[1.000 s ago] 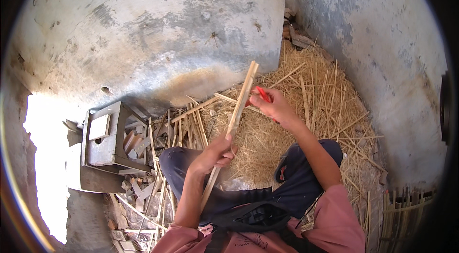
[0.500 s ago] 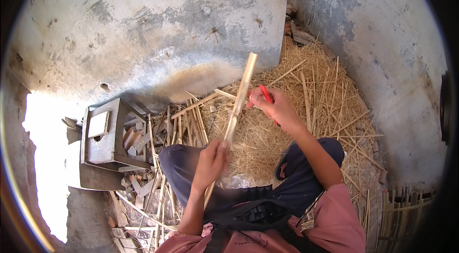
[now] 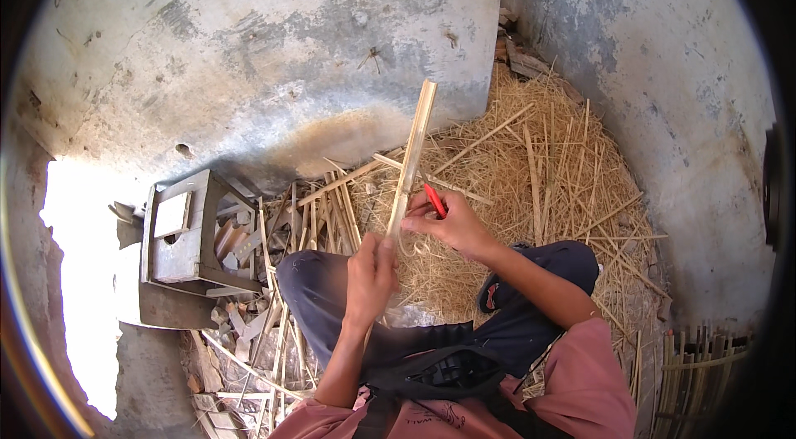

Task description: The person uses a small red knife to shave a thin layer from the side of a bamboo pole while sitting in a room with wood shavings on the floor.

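A long split bamboo strip (image 3: 419, 128) with a node partway along slants up from my lap toward the wall. My left hand (image 3: 369, 277) is closed around its lower part. In my right hand (image 3: 452, 227) is a red-handled knife (image 3: 434, 200), held against the strip's right side just above the left hand. The blade is hard to make out. Below the right fingers hangs a thin pale curl of shaving (image 3: 408, 247).
Straw-like shavings (image 3: 564, 157) and loose bamboo strips (image 3: 340, 211) cover the floor around my crossed legs. A wooden box-like frame (image 3: 199, 227) stands at the left among broken pieces. A plastered wall (image 3: 274, 49) rises ahead; a row of upright slats (image 3: 705, 364) is at lower right.
My right hand with the knife has moved down and left along the strip, closer to my left hand. The strip's upper end has shifted slightly left, and a shaving curl shows.
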{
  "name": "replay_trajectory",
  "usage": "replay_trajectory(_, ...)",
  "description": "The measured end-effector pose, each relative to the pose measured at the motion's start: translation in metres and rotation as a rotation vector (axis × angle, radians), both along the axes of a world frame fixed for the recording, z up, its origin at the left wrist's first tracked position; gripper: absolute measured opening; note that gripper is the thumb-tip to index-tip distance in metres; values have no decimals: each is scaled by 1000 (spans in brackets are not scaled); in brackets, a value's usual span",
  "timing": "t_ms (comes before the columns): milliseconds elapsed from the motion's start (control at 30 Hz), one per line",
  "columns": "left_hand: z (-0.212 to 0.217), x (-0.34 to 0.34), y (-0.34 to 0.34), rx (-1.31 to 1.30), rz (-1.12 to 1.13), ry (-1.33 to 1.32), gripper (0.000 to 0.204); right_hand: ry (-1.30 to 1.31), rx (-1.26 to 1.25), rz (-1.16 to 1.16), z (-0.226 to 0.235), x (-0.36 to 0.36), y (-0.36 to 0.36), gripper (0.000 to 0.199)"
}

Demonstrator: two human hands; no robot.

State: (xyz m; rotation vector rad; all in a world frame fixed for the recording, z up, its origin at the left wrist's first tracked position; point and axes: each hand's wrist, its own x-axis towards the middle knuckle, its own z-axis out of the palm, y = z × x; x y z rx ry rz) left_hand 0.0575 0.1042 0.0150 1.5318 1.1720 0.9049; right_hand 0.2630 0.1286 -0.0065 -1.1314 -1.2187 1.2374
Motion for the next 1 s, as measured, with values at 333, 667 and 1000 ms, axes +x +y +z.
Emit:
replay_trajectory(333,-13,0,3,216,16,124,25,-80,44,34,16,-4,-5,39)
replay_trajectory(667,1,-1,2,52,31,16,28,-3,42,129,11,7,-1,19)
replay_trajectory(1000,-4,-2,5,-17,2,-7,32,-332,139,151,27,23,2,20)
